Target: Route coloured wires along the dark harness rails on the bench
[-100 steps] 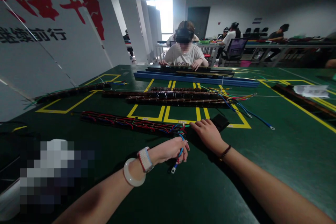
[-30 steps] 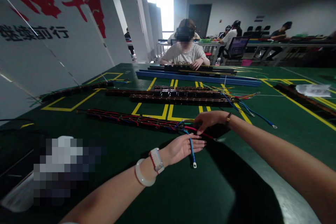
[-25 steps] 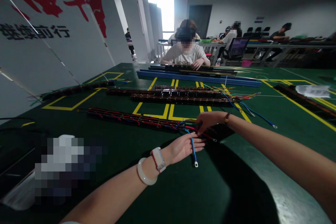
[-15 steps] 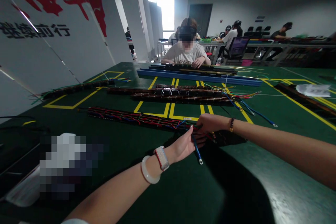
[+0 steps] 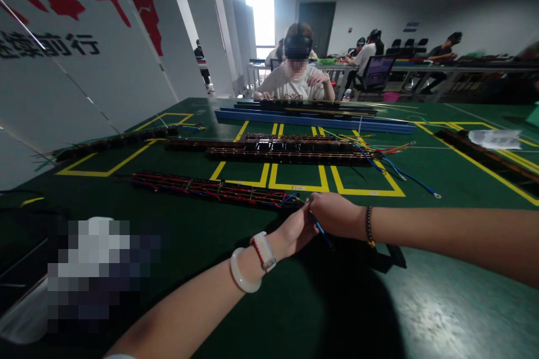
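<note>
A long black wiring assembly with red and blue wires lies on the green table, its right end meeting my hands. My left hand is closed around the wires at that end, thumb uppermost. Close against it, my right hand is closed with its fingers curled at the same wires; its fingertips are mostly hidden. A blue wire slants down and right from between the hands, its end dim in shadow. Partly behind my right wrist lies a black frame-like piece.
More wired black assemblies lie beyond, with coloured leads and ring terminals. A long blue rail crosses the table's far side, where a person sits. At right is another dark assembly with white paper.
My right hand has lowered slightly and curled closed against my left. The blue wire has swung rightward, and the black piece by my right wrist now shows more. The person opposite has raised a hand.
</note>
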The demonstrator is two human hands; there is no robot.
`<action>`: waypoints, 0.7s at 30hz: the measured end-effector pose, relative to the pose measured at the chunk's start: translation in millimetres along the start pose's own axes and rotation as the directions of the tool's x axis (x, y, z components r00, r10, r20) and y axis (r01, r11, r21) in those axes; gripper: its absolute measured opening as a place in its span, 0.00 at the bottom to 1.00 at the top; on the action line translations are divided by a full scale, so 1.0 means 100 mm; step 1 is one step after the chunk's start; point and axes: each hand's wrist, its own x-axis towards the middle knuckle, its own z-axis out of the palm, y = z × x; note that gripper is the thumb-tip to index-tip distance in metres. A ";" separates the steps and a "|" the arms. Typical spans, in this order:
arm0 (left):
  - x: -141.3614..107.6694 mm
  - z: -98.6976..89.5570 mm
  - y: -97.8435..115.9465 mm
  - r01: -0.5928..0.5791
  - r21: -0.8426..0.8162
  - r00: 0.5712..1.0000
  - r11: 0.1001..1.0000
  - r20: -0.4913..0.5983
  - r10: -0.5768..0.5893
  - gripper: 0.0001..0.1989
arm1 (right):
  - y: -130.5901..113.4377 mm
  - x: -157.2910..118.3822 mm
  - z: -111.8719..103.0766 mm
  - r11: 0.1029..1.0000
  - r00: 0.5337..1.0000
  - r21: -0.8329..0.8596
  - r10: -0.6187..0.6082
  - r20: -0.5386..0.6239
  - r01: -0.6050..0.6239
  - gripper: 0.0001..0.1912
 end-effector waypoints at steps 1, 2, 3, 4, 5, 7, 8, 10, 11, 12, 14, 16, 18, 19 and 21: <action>0.00 0.00 0.00 0.003 0.001 1.000 1.000 -0.020 -0.003 0.11 | -0.03 -0.02 0.01 0.999 1.000 -0.032 -0.001 -0.019 0.001 0.11; 0.01 0.01 0.00 0.005 0.004 0.999 1.000 -0.033 -0.005 0.10 | -0.06 -0.04 0.01 0.998 0.999 -0.069 -0.016 -0.034 0.013 0.12; 0.01 0.01 0.01 0.005 0.010 0.999 1.000 -0.039 -0.005 0.10 | -0.08 -0.06 0.01 0.993 0.998 -0.109 -0.039 -0.042 0.035 0.12; 0.01 0.01 0.01 0.007 0.019 0.999 1.000 -0.040 -0.006 0.10 | -0.09 -0.07 0.00 0.987 0.997 -0.149 -0.067 -0.042 0.060 0.12; 0.02 0.01 0.01 0.008 0.029 0.999 1.000 -0.037 -0.007 0.10 | -0.09 -0.08 -0.01 0.979 0.995 -0.183 -0.095 -0.036 0.087 0.12; 0.02 0.01 0.00 -0.009 0.030 0.999 0.999 -0.037 0.010 0.10 | -0.08 -0.10 -0.05 0.965 0.991 -0.232 -0.129 -0.027 0.120 0.12; 0.02 0.02 0.00 -0.020 0.024 0.999 1.000 -0.043 0.021 0.09 | -0.07 -0.11 -0.07 0.961 0.990 -0.244 -0.143 -0.022 0.133 0.11; 0.02 0.02 -0.01 -0.037 0.011 0.997 0.999 -0.062 0.037 0.09 | -0.02 -0.11 -0.12 0.956 0.985 -0.241 -0.173 0.001 0.168 0.11; 0.02 0.02 -0.02 -0.039 0.008 0.997 0.999 -0.072 0.040 0.09 | 0.01 -0.12 -0.14 0.959 0.984 -0.222 -0.177 0.018 0.177 0.11; 0.02 0.02 -0.02 -0.038 0.012 0.996 0.999 -0.079 0.039 0.09 | 0.04 -0.12 -0.17 0.965 0.985 -0.195 -0.171 0.035 0.175 0.12; 0.02 0.01 -0.03 -0.048 0.032 0.996 0.998 -0.070 0.050 0.10 | 0.11 -0.12 -0.21 0.977 0.986 -0.144 -0.150 0.067 0.158 0.13; 0.03 0.00 -0.04 -0.072 0.060 0.997 0.996 -0.036 0.075 0.11 | 0.16 -0.14 -0.24 0.987 0.989 -0.112 -0.105 0.109 0.117 0.13; 0.04 -0.01 -0.05 -0.089 0.084 0.996 0.992 -0.017 0.091 0.11 | 0.19 -0.15 -0.27 0.996 0.985 -0.085 -0.026 0.170 0.041 0.15; 0.04 -0.01 -0.05 -0.087 0.098 0.996 0.991 -0.018 0.089 0.11 | 0.20 -0.16 -0.27 0.998 0.978 -0.068 0.018 0.209 -0.004 0.17; 0.03 -0.01 -0.05 -0.070 0.125 0.996 0.990 -0.039 0.076 0.11 | 0.22 -0.17 -0.29 0.997 0.954 -0.029 0.076 0.290 -0.070 0.19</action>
